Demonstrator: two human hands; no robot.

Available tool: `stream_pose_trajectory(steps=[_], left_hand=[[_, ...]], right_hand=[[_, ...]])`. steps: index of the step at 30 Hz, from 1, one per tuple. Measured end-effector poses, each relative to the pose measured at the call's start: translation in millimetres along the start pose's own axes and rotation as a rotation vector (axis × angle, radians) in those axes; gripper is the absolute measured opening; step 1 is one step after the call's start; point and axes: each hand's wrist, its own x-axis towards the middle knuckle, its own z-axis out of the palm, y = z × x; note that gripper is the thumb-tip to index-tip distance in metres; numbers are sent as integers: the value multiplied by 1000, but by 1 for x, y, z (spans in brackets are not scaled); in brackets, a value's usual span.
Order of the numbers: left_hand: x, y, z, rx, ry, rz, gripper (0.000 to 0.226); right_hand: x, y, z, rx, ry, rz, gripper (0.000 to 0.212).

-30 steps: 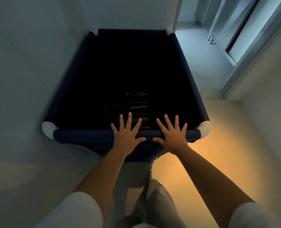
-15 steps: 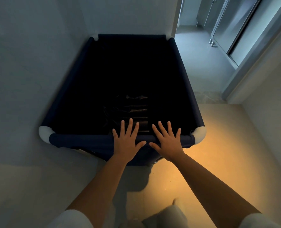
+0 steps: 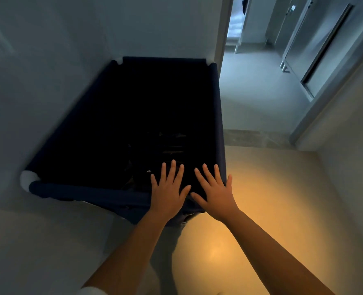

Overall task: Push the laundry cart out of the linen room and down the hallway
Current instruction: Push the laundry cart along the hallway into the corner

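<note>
Dim room, pale floor (image 3: 272, 199) lit warm at right; open doorway (image 3: 255, 86) ahead-right. Laundry cart (image 3: 87, 193), dark navy, stands along the left wall (image 3: 48, 71), far corner beside the door frame (image 3: 221, 35) (interior too dark to read). Left hand (image 3: 168, 192) and right hand (image 3: 215, 193) press flat on its near rim, fingers straight, spread, gripping nothing.

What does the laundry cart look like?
Find the pale wall by the door frame. Beside it stands the laundry cart, a box with left hand and right hand flat on its rim. Only it is dark navy, with a white corner cap.
</note>
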Motion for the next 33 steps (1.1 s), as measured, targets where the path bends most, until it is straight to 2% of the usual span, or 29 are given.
stream_pose_trajectory(steps=[7, 15, 25, 28, 33], left_hand=[[33, 64, -4, -41, 40, -57, 66], [96, 83, -4, -21, 71, -112, 69], [191, 77, -14, 21, 154, -329, 70], [202, 73, -20, 34, 201, -384, 69], [210, 69, -20, 56, 244, -565, 68]], right_hand=[[15, 69, -23, -22, -46, -52, 69], [80, 114, -37, -11, -60, -200, 67], [196, 141, -67, -23, -57, -396, 64], [219, 145, -69, 7, -94, -423, 64], [259, 146, -61, 20, -138, -569, 63]])
